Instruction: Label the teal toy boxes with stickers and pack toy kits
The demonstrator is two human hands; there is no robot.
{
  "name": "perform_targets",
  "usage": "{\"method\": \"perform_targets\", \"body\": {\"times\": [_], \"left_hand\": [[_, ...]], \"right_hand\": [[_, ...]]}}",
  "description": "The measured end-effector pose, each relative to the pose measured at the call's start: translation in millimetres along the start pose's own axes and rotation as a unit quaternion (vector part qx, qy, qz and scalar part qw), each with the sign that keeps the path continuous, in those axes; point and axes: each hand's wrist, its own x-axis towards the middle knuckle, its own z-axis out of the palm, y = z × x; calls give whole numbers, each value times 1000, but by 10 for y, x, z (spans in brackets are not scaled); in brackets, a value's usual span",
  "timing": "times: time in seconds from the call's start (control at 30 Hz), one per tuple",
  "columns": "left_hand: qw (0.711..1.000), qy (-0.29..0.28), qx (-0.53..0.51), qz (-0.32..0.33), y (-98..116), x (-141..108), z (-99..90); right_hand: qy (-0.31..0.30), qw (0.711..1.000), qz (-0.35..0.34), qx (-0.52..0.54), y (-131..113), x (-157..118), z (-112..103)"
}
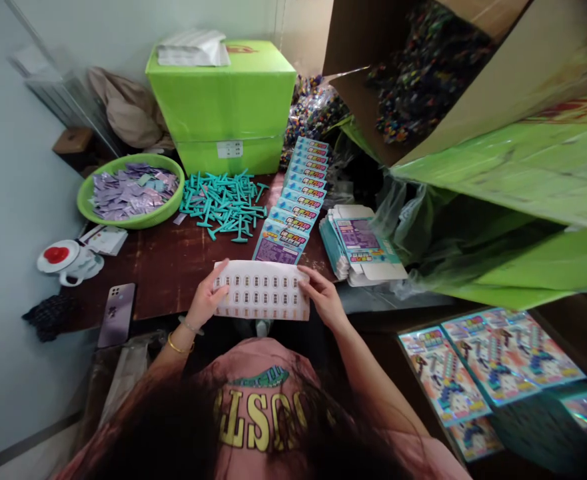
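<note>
Sticker sheet (262, 291) held level between left hand (204, 301) and right hand (326, 300) at the near edge of the desk (158, 267)

The sticker sheet is white, with rows of small round printed labels, and sits above the person's lap. The left hand's grip is closed on its left end, thumb on the printed face; the right hand's grip is closed on the right end in the same way. A gold bracelet (179, 345) and a paler bangle (191, 326) circle the left wrist.

Just beyond the sheet, a row of overlapping blue and purple packages (279, 243) runs away across the desk. To its right lie flat printed cartons (360, 237) in a stack. To its left is a loose heap of teal T-shaped pieces (223, 200), near a green basin (169, 217) full of small lilac packets (130, 193). Behind the heap stands a bright green box (228, 100) with folded white material (192, 48) on top.

A phone (117, 317) lies at the desk's left near corner, close to a white mug (76, 265) with a red-and-white lid (56, 255). At upper right, an open cardboard box (513, 87) holds many multicoloured small pieces (418, 80); shiny illustrated packages (493, 360) lie at lower right.
</note>
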Motion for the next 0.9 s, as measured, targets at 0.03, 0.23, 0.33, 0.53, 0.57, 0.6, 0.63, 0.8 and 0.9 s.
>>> {"method": "perform_targets", "body": {"times": [0.03, 0.23, 0.33, 0.53, 0.57, 0.6, 0.63, 0.8, 0.9], "left_hand": [[1000, -15, 5, -13, 16, -2, -3], [998, -1, 10, -56, 72, 3, -70], [998, 5, 41, -51, 95, 5, -144], [984, 30, 174, 0, 156, -58, -144], [980, 35, 196, 6, 160, -75, -126], [976, 41, 214, 14, 162, -91, -110], [971, 51, 230, 28, 161, -104, -98], [970, 95, 209, 75, 99, -128, -72], [991, 95, 88, -10, 15, -117, -34]], "right_hand": [[-8, 1000, -6, -14, 0, 3, 1], [-38, 998, -34, -47, 18, 35, -46], [-51, 996, -46, -58, 35, 33, -37], [2, 991, -80, -107, 75, 33, 24], [12, 989, -87, -115, 76, 34, 26], [22, 988, -92, -125, 75, 35, 22], [31, 985, -97, -139, 73, 36, 14], [32, 990, -67, -123, 101, 31, -36], [18, 999, 21, -31, 166, 14, -19]]}}
